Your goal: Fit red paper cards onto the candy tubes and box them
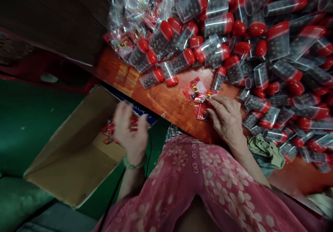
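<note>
The right hand (227, 116), right of the frame's center, has its index finger and thumb at the edge of a small cluster of red printed cards (202, 113); whether the 2 digits are pinching a card, I cannot tell. The left hand (130, 131), left of center and blurred, is raised with its thumb spread away from the fingers, a greenish bracelet (134, 164) at its wrist.

The cards lie in the middle of the frame, overlapping on an orange tabletop (171, 110), some with yellow and black print. Just above the right hand, 1 clear tube with a red cap (219, 78) lies near the cards. Beyond it, a large heap of similar red-capped tubes (218, 25), filled with dark beads, spreads across the upper right and down the right side. Crumpled clear plastic (140, 3) with red pieces sits at top center-left.

Behind the left hand, at lower left, an open cardboard box (65, 162) holds more red pieces (108, 135). Green floor (15, 103) shows at left. An olive cloth (265, 150) lies beside the right forearm, and a pink floral garment (182, 169) fills the bottom center.
</note>
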Demonstrator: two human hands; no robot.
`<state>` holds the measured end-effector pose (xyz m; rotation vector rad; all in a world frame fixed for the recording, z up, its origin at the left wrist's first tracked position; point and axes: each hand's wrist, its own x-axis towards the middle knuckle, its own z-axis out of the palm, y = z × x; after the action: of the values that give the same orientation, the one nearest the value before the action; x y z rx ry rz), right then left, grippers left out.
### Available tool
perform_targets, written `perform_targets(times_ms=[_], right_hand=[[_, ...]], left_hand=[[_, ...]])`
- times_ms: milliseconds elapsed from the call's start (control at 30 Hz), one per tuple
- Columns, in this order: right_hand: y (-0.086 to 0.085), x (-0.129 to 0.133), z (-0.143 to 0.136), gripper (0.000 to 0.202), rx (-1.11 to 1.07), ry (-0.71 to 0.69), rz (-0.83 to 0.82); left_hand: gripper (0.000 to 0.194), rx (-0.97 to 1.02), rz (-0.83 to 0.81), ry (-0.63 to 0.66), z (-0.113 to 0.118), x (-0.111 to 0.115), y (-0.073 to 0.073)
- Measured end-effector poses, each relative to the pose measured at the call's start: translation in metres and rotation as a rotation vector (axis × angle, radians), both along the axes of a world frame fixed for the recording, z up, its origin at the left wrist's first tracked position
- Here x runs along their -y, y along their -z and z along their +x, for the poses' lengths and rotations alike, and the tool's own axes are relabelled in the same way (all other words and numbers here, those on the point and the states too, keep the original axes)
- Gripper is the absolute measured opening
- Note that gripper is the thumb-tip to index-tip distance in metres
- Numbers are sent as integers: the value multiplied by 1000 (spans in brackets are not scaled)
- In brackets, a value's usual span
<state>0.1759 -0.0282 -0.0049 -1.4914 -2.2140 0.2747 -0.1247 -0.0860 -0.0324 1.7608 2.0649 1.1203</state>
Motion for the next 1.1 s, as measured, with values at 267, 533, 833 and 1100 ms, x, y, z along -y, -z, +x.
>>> perform_targets(times_ms=[267, 533, 833, 1100], right_hand=[[3, -20, -7, 26, 146, -36, -48], [-10, -24, -2, 20, 45, 68, -38], [0, -63, -15, 54, 180, 345, -138], [2, -61, -5, 49, 114, 284, -127]], left_hand=[[43, -193, 22, 394, 118, -102, 7], [36, -278, -39, 479, 118, -97, 3], [29, -294, -20, 452, 122, -103, 2], [27, -291, 58, 487, 113, -114, 5]])
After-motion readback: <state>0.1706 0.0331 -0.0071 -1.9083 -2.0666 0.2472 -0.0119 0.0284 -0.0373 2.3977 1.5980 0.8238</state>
